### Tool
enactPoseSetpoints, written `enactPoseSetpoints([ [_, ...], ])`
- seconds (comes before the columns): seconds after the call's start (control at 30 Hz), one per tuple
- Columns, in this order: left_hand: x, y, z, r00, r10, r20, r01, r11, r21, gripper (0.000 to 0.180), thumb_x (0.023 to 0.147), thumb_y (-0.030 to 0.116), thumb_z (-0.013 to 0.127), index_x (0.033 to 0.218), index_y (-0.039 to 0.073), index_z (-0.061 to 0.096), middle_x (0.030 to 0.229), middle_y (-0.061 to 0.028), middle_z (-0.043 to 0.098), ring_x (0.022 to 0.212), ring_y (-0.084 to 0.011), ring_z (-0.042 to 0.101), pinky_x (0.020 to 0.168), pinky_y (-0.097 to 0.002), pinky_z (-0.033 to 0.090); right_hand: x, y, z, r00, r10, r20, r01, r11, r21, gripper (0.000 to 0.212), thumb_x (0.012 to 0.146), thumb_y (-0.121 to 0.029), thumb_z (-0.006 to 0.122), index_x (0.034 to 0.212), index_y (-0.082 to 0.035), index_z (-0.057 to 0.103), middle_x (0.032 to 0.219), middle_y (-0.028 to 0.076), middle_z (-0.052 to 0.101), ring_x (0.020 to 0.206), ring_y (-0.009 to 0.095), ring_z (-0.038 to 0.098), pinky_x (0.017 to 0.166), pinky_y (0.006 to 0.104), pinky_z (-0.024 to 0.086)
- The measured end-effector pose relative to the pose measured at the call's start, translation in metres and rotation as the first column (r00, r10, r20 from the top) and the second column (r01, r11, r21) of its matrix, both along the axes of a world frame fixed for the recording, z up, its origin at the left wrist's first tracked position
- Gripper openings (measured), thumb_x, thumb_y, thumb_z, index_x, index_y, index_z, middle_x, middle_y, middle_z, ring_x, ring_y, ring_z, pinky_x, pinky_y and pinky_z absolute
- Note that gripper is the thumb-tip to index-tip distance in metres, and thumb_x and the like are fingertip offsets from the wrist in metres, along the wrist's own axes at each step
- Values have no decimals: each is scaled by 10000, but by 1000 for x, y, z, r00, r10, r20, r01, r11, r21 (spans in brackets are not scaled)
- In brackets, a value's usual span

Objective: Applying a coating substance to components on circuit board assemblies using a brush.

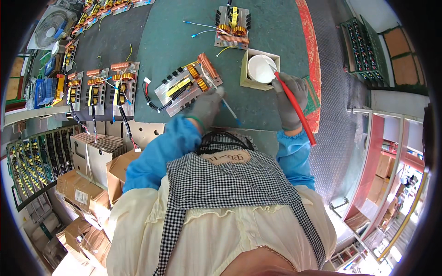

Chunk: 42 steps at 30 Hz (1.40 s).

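Note:
My left hand, in a grey glove, is closed at the near right edge of a circuit board lying tilted on the table. It pinches a white wire with a blue end that runs from the board. Copper coils and yellow-wrapped parts sit on this board. My right hand, also gloved, grips a long red-handled tool. The tool's thin tip reaches into a white cup standing in a small open box; its exact kind is unclear.
A second board with loose wires lies at the far side. Several more boards stand in a row on the left on a dark surface. A green mesh piece lies beside my right hand at the red table edge. Cardboard boxes are at lower left.

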<state>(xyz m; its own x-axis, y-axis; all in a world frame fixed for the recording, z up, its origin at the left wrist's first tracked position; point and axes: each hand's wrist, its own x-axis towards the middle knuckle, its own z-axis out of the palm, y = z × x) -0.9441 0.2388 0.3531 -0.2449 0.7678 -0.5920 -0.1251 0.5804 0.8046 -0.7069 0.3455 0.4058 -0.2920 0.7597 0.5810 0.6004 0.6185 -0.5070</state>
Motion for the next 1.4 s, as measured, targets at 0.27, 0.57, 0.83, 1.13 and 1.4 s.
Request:
enactPoseSetpoints([
  [0.27, -118, -35, -19, 247, -90, -965, 292, 956, -14, 213, 979, 282, 608, 1094, 144, 723, 976, -163, 704, 893, -406, 695, 734, -515, 551, -8, -20, 4, 980, 47, -195, -51, 999, -17, 273, 815, -101, 817, 1066, -42, 726, 997, 127, 716, 974, 319, 660, 911, 425, 508],
  [0.57, -107, -34, -30, 284, -300, -910, 188, 949, -254, 547, 825, 394, 809, 1283, 168, 614, 1178, -86, 669, 1055, -323, 684, 837, -468, 574, -47, -28, 6, 843, 56, -536, -143, 982, -123, 271, 903, -76, 775, 1147, 6, 692, 1172, 141, 670, 1034, 214, 641, 908, 355, 537],
  [0.83, -142, -63, -43, 295, -236, -926, 480, 874, -70, 498, 837, 348, 795, 1251, 135, 619, 1182, -92, 674, 1043, -321, 687, 868, -457, 563, -122, -29, 41, 814, 128, -567, -387, 847, -364, 266, 930, -125, 770, 1152, 0, 693, 1056, 69, 701, 957, 144, 650, 870, 282, 517],
  [1.13, -174, -59, -4, 318, -354, -879, 632, 771, -82, 462, 830, 344, 800, 1233, 155, 674, 1050, -107, 703, 973, -343, 692, 814, -469, 551, -190, -14, 10, 831, 434, -348, -554, 705, -443, 190, 873, -153, 801, 955, -7, 711, 867, 97, 695, 788, 191, 654, 702, 320, 510],
  [1.4, -195, -46, -3, 415, -521, -746, 707, 701, -96, 522, 827, 384, 807, 1286, 170, 679, 1091, -105, 718, 1032, -331, 694, 852, -463, 554, -220, -12, -29, 837, 508, -204, -522, 632, -572, 180, 871, -164, 801, 956, -29, 717, 850, 69, 696, 789, 191, 663, 709, 339, 524],
])
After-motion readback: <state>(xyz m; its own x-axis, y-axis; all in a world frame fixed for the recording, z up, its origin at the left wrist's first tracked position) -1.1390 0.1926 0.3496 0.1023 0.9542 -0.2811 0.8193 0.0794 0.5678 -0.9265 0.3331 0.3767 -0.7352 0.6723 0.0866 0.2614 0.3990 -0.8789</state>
